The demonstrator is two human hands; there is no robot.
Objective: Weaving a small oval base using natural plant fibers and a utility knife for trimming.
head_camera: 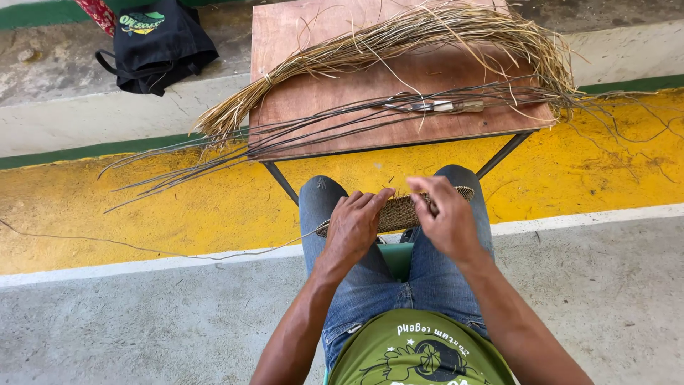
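Across your knees lies a woven basket piece (399, 212), resting on both jeans-clad thighs. Your left hand (354, 227) lies flat on its near edge, fingers together and pressing down. Your right hand (447, 217) pinches its weave near the middle, fingertips closed on a strand. Just beyond your knees stands a small wooden table (342, 107) carrying a bundle of pale straw (399, 39) and dark thin reeds (320, 125). A black bag (157, 43) sits well apart, on the concrete ledge at the upper left.

wooden table (299, 28), straw bundle (399, 39), dark strands (342, 117), knife (445, 106)
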